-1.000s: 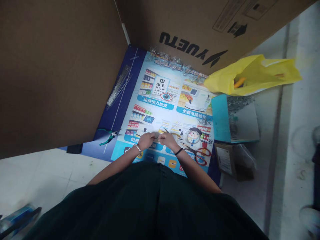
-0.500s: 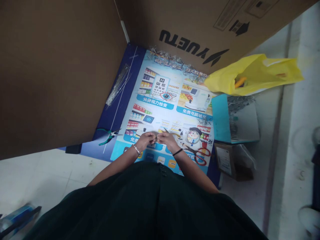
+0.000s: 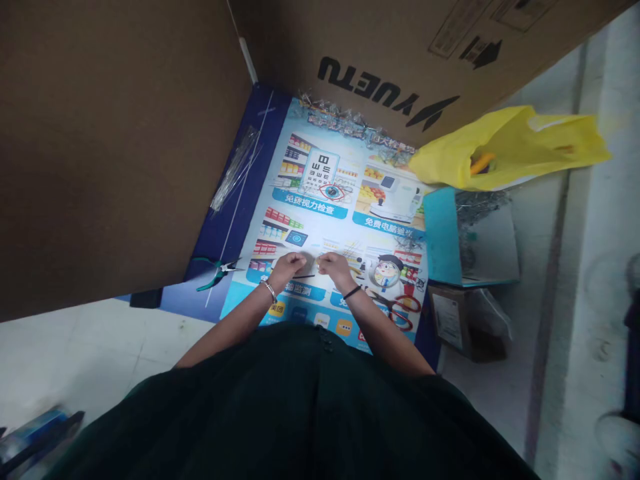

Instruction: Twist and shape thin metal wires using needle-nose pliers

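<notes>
A dark green garment (image 3: 300, 413) fills the near edge and covers the upper arms; the blue object (image 3: 37, 433) at bottom left is cut off and too blurred to name. Just beyond the garment, the left hand (image 3: 288, 269), with a silver bracelet (image 3: 271, 291) on its wrist, and the right hand (image 3: 336, 269), with a black wristband (image 3: 352, 292), face each other slightly apart, fingers bent toward thumbs. Whether either grip is closed on something cannot be told at this size. A thin dark strip (image 3: 305, 276) shows just beside the left fingertips, on their near side; held or lying is unclear. Beneath is a Chinese-printed eye-check poster (image 3: 237, 303) on a navy board (image 3: 220, 233), above pale floor tiles (image 3: 100, 340). Red-handled scissors (image 3: 400, 305) lie right of the right hand, partly lost against the print, and green-handled pliers (image 3: 218, 272) left of the left hand. Farther out are a bundle of thin wires (image 3: 236, 177), an open light-blue box (image 3: 443, 237) and a yellow bag (image 3: 445, 160), its orange contents mostly hidden. Brown cardboard (image 3: 380, 40) with an upside-down YUETU print walls the far side, cut off by the top edge.
</notes>
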### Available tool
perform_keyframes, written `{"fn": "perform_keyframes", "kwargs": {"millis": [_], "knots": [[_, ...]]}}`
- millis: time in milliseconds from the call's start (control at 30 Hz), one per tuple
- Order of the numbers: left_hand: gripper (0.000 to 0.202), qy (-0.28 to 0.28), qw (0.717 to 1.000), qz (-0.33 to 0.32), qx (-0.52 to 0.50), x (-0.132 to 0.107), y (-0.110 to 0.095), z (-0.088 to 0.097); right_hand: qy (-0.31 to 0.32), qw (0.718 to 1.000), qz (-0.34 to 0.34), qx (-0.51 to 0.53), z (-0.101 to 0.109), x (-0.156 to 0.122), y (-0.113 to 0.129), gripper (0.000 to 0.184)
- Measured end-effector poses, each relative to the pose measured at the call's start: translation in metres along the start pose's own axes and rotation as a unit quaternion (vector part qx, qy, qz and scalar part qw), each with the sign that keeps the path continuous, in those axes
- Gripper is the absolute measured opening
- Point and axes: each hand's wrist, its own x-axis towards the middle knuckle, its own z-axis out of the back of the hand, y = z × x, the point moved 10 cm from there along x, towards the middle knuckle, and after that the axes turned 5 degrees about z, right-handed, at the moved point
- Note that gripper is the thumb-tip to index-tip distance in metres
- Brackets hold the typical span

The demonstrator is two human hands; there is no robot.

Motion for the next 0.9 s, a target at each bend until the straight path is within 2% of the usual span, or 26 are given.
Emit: {"fn": "perform_keyframes", "kwargs": {"millis": [133,300,433,500,700,900], "knots": [[0.019,-0.023,0.987,-0.038,0.153,-0.001,-0.002,0.023,-0.032,0.992,0.022,-0.121,0.018,0.026,0.020,0.030],[0.018,-0.018,0.953,-0.071,0.294,-0.018,0.009,0.020,-0.066,0.962,0.065,-0.257,0.023,0.032,0.046,0.030],[0.012,-0.016,0.929,-0.089,0.360,-0.030,0.015,0.011,-0.071,0.933,0.100,-0.339,0.017,0.009,0.051,0.025],[0.012,-0.005,0.917,-0.099,0.386,-0.037,0.017,0.008,-0.051,0.920,0.122,-0.369,0.008,-0.008,0.048,0.019],[0.013,0.022,0.879,-0.128,0.460,-0.057,0.025,0.002,0.021,0.887,0.168,-0.430,-0.025,-0.054,0.028,0.022],[0.017,0.031,0.838,-0.132,0.529,-0.059,0.034,-0.008,0.054,0.866,0.184,-0.462,-0.047,-0.069,0.017,0.020]]}}
